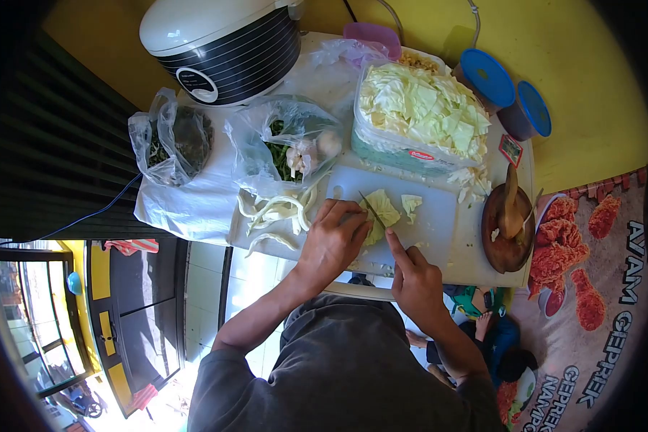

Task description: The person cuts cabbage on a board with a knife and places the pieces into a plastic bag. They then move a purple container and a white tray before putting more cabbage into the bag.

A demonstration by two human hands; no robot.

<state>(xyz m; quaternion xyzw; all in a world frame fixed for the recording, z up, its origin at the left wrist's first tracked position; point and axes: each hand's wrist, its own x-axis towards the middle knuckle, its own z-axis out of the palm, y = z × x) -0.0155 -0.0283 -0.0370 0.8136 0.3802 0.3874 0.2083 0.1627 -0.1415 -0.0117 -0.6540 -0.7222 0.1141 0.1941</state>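
Pale green cabbage leaves (pixel 383 209) lie on a white cutting board (pixel 435 216). My left hand (pixel 336 237) is closed on the cabbage at its left side, with the fingertips bent down. In my right hand (pixel 415 277) is a knife (pixel 371 207), its blade lying across the leaves and the index finger stretched along it; the handle is hidden in the palm. A small cut piece of cabbage (pixel 411 206) rests just to the right. Pale, thick cabbage strips (pixel 277 214) lie left of my left hand.
A tub heaped with chopped cabbage (pixel 417 155) stands behind the board. Plastic bags (pixel 284 144) and a rice cooker (pixel 227 61) are at the left. A brown mortar with pestle (pixel 493 234) sits right, near blue-lidded containers (pixel 488 78). A person (pixel 507 342) is low beyond the table.
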